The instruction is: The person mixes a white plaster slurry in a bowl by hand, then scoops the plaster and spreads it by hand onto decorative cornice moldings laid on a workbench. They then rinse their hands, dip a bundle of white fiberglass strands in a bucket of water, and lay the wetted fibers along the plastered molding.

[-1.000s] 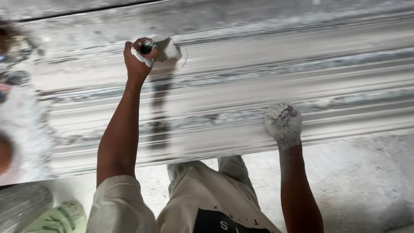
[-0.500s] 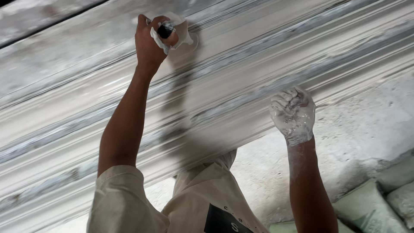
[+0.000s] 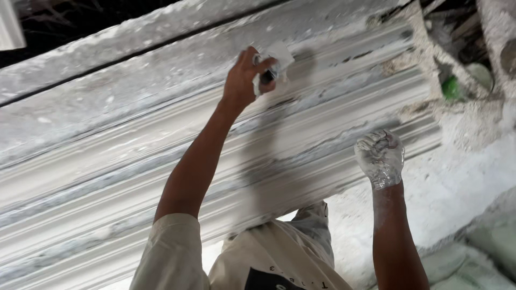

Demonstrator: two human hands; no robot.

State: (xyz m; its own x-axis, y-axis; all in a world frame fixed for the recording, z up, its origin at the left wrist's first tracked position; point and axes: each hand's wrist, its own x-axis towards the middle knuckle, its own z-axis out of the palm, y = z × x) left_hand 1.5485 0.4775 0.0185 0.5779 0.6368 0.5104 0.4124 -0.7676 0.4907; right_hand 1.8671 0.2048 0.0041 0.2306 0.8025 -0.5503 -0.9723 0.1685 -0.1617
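A long ribbed plaster moulding [image 3: 134,177] runs across the view on a slant. My left hand [image 3: 243,80] reaches over it and grips a small scraper [image 3: 273,65] with a dark handle and plaster-caked blade, pressed on the upper ribs. My right hand [image 3: 380,157] is coated in white plaster, its fingers curled into a fist at the moulding's lower edge, near its right end. I cannot tell if the fist holds plaster.
A plaster-crusted slab [image 3: 107,53] lies behind the moulding. Beyond its right end are lumps of dried plaster and a green object [image 3: 450,87]. Pale green sacks [image 3: 484,252] lie at the lower right on the dusty white floor [image 3: 451,188].
The view has swung so the moulding's right end now shows. My left hand with the scraper has moved right along the upper ribs; my right hand stays at the lower edge.
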